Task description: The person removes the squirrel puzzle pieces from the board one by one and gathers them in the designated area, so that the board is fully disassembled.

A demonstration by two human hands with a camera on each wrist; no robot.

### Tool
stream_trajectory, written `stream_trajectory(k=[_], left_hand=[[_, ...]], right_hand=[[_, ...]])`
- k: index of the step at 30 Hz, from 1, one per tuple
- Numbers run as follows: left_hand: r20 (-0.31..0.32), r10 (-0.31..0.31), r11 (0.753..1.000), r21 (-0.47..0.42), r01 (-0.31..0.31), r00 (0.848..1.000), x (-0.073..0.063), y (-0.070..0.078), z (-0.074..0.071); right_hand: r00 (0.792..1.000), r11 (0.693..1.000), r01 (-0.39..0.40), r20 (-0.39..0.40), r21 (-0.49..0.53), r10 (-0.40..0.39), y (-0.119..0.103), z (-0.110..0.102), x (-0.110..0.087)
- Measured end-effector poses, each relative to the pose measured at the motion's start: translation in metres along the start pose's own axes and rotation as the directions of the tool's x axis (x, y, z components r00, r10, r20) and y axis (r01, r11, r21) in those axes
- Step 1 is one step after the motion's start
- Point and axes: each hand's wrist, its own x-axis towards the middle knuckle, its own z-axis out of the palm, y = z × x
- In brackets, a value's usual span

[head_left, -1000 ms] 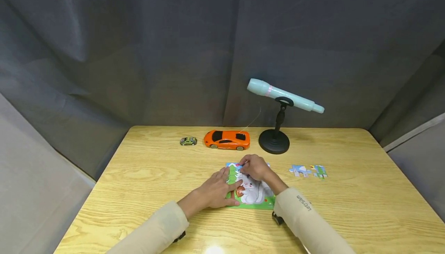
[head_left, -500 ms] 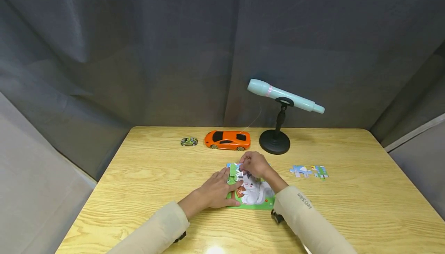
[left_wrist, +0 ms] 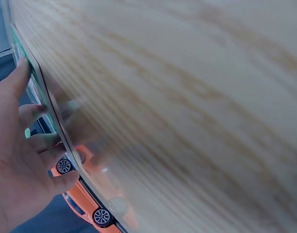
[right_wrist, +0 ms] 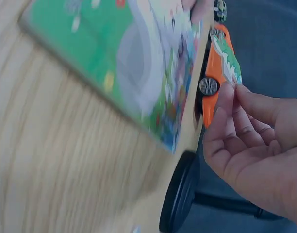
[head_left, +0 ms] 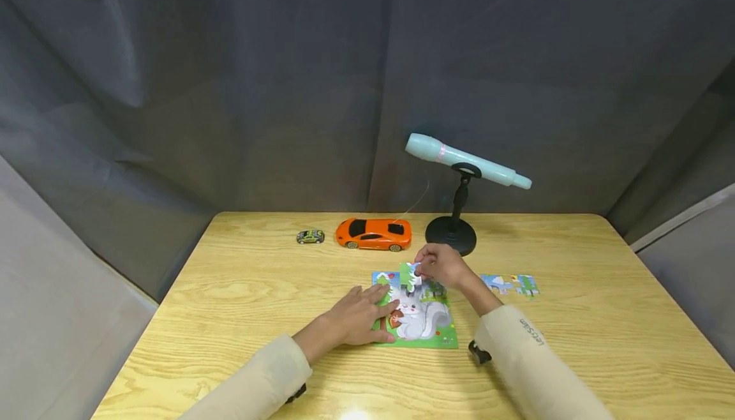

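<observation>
A squirrel jigsaw puzzle lies in its flat board at the middle of the table. My left hand rests on its left part with spread fingers, which the left wrist view shows along the board's edge. Above the upper part of the puzzle, my right hand pinches a green and white puzzle piece between thumb and fingertips. That puzzle piece shows its printed side in the right wrist view, tilted away from the board. Some of the puzzle's left side is covered by my left hand.
Two loose puzzle pieces, a blue one and a greener one, lie to the right. Along the back stand a small green toy car, an orange toy car and a pale blue microphone on a black stand.
My right hand has lifted the green and white puzzle piece from the upper left of the puzzle and carried it up and to the right. My left hand stays in place.
</observation>
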Motion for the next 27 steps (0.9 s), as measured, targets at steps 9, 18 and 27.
stream_trajectory(k=[9, 18, 27], left_hand=[[-0.006, 0.012, 1.000, 0.009, -0.011, 1.000, -0.001, -0.001, 0.001], [-0.001, 0.011, 1.000, 0.006, -0.011, 1.000, 0.000, -0.002, 0.001], [0.000, 0.007, 1.000, 0.010, -0.007, 1.000, 0.001, -0.001, 0.000]], right_hand=[[0.999, 0.999, -0.037, -0.010, 0.007, 0.037, 0.019, -0.033, -0.012], [0.997, 0.995, -0.068, -0.037, -0.076, 0.065, 0.046, -0.058, -0.024], [0.993, 0.982, -0.109, -0.057, -0.157, 0.101, 0.066, -0.067, -0.025]])
